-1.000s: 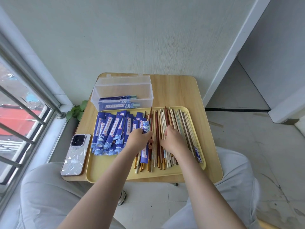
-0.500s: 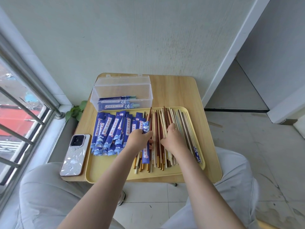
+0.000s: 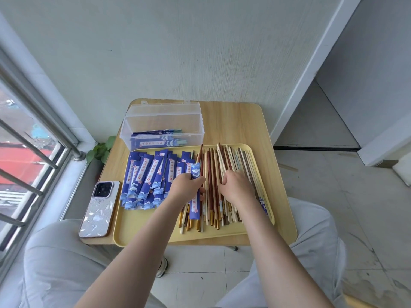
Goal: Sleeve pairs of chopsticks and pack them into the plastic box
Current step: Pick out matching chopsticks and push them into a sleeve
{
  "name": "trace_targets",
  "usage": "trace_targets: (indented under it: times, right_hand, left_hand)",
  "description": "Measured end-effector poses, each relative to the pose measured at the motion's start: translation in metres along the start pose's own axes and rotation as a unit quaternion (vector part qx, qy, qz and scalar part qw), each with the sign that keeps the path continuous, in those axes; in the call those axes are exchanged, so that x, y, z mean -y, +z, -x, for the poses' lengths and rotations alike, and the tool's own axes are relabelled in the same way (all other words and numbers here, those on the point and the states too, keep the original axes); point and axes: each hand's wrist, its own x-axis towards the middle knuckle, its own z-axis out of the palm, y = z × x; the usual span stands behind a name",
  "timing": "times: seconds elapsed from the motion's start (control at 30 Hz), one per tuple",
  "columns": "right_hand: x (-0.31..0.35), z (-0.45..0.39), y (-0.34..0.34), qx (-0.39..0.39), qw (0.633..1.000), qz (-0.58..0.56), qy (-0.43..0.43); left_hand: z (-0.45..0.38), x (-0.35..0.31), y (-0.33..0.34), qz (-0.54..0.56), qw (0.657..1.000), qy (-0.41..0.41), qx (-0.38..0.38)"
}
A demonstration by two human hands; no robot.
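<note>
A yellow tray (image 3: pixel 142 232) holds a pile of blue paper sleeves (image 3: pixel 146 176) on its left and several loose chopsticks (image 3: pixel 213 165) in brown, red and cream on its right. My left hand (image 3: pixel 185 188) grips one blue sleeve (image 3: pixel 195 203) with a dark chopstick running through it. My right hand (image 3: pixel 236 187) rests on the loose chopsticks, fingers curled down among them. The clear plastic box (image 3: pixel 162 121) stands open behind the tray with a few sleeved pairs (image 3: pixel 160 138) lying inside.
A phone in a white case (image 3: pixel 99 208) lies on the wooden table (image 3: pixel 233 123) left of the tray. A window with metal bars (image 3: pixel 26 152) is at the left, a small plant (image 3: pixel 100 150) beside the table. My knees sit below the table's front edge.
My right hand has shifted slightly forward over the loose chopsticks, its fingers working among them. My left hand keeps hold of the sleeve in nearly the same place.
</note>
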Motion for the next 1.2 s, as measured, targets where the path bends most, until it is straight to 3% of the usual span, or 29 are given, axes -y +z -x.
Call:
trace_targets:
  times: [0.27, 0.4, 0.5, 0.63, 0.83, 0.93, 1.07, 1.2]
  right_hand:
    - [0.013, 0.0, 0.013, 0.022, 0.999, -0.007, 0.035]
    - [0.015, 0.001, 0.008, 0.014, 0.993, -0.091, 0.07]
    - [0.014, 0.0, -0.006, 0.02, 0.981, -0.185, 0.054]
    - [0.024, 0.001, -0.036, 0.015, 0.951, -0.308, -0.001]
    - [0.047, 0.007, -0.07, 0.021, 0.86, -0.507, -0.057]
    - [0.053, 0.006, -0.074, -0.041, 0.84, -0.533, -0.094]
    - [0.055, -0.002, -0.071, -0.18, 0.844, -0.497, -0.088]
    - [0.055, -0.011, -0.064, -0.218, 0.846, -0.482, -0.065]
  left_hand:
    - [0.002, -0.001, -0.002, 0.007, 1.0, -0.011, 0.007]
    - [0.005, -0.002, -0.004, 0.02, 1.0, -0.006, 0.003]
    - [0.008, -0.007, -0.011, 0.093, 0.995, 0.014, -0.012]
    - [0.015, -0.016, -0.022, 0.16, 0.986, 0.042, 0.001]
    - [0.014, -0.008, -0.028, 0.066, 0.995, 0.06, -0.035]
    - [0.016, 0.0, -0.029, 0.051, 0.996, 0.053, -0.042]
    - [0.02, 0.004, -0.032, 0.047, 0.998, 0.044, 0.003]
    - [0.022, 0.006, -0.032, 0.049, 0.998, 0.041, 0.0]
